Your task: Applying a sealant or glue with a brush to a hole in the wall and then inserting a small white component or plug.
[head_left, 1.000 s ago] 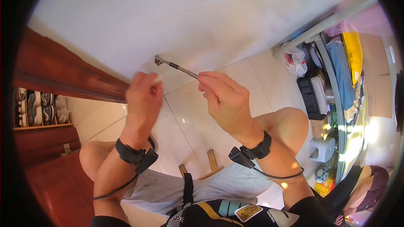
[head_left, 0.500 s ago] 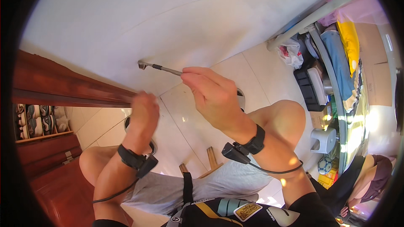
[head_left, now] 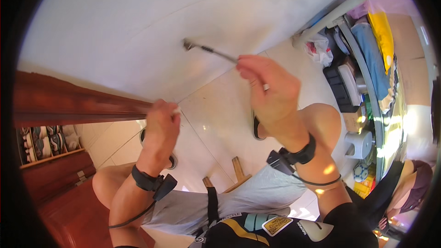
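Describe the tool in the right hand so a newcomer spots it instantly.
Start at the big pale wall across the top, then drop to the right hand. The tool is the thin grey rod slanting up and left from that hand. Unlike the tiny whitish piece at the left hand, it is long, with a dark band near its head.

Left to right come shoes [head_left: 43, 146], the left hand [head_left: 162, 126], a rod [head_left: 208, 49], the right hand [head_left: 273, 88], a stool [head_left: 359, 145].
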`<state>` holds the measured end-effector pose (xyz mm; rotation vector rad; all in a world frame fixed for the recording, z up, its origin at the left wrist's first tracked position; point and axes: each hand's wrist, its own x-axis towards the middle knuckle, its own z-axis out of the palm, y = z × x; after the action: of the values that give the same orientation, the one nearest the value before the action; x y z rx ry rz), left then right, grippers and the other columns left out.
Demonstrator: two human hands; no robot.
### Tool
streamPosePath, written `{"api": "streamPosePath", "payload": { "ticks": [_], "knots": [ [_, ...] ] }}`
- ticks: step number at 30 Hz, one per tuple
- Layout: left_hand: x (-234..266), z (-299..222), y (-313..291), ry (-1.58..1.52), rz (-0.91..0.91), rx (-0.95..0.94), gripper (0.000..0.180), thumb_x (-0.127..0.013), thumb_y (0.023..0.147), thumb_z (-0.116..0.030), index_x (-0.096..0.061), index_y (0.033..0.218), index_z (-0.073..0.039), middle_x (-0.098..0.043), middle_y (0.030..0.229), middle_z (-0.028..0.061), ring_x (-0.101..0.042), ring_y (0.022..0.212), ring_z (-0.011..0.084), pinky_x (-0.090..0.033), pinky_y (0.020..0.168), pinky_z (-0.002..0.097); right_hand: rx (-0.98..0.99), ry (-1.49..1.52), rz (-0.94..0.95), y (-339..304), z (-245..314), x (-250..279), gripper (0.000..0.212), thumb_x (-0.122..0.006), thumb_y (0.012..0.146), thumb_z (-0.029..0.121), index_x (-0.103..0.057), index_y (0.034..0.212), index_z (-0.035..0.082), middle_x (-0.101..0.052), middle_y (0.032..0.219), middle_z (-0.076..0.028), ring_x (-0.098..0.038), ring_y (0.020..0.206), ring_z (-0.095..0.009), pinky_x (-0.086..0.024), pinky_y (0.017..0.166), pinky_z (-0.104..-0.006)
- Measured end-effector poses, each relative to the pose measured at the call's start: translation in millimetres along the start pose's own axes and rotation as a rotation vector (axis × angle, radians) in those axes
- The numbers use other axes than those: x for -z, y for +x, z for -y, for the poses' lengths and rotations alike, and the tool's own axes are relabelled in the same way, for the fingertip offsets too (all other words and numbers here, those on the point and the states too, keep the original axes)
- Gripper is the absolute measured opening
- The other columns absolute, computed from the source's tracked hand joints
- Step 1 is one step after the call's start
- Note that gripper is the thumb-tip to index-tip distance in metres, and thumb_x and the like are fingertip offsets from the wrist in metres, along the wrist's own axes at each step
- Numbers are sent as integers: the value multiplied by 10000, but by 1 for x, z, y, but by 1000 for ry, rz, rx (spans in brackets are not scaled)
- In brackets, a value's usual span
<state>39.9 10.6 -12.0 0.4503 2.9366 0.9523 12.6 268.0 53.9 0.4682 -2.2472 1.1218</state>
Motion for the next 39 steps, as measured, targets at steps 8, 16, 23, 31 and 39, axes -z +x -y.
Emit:
{"api": "streamPosePath", "payload": {
  "ticks": [8,16,23,31,39],
  "knots": [
    [43,-5,26,-4,-547,3,185,-738,846,29,-699,1025,0,-632,915,77,-645,722,158,-545,609,266,48,1,-7,-5,-4,-7,177,-639,814,-85,-676,967,-3,-708,949,-143,-696,781,-326,-577,671,-367],
    [39,-1,27,17,-511,1,176,-740,850,28,-701,1019,-3,-647,936,65,-646,745,147,-563,632,257,-81,3,-89,5,-13,5,181,-622,785,-99,-670,941,-19,-698,960,-146,-691,805,-322,-575,670,-370],
    [33,8,26,12,-596,-66,174,-739,855,35,-704,1023,6,-655,971,76,-665,749,166,-585,619,265,-85,-83,-48,18,-12,26,185,-615,802,-91,-692,946,-4,-705,927,-137,-694,793,-290,-559,668,-344],
    [37,2,31,116,-607,-92,169,-744,855,31,-714,1019,5,-661,967,72,-661,737,146,-584,608,263,-85,11,50,-1,-18,5,207,-585,781,-62,-685,957,-19,-694,927,-164,-680,796,-351,-565,706,-389],
    [42,2,33,145,-653,-93,163,-756,851,27,-719,1008,2,-668,960,75,-650,718,138,-563,586,259,-386,93,-220,16,-30,22,89,-631,849,-23,-714,880,-20,-691,794,-186,-672,700,-335,-524,628,-365]
  ]
}}
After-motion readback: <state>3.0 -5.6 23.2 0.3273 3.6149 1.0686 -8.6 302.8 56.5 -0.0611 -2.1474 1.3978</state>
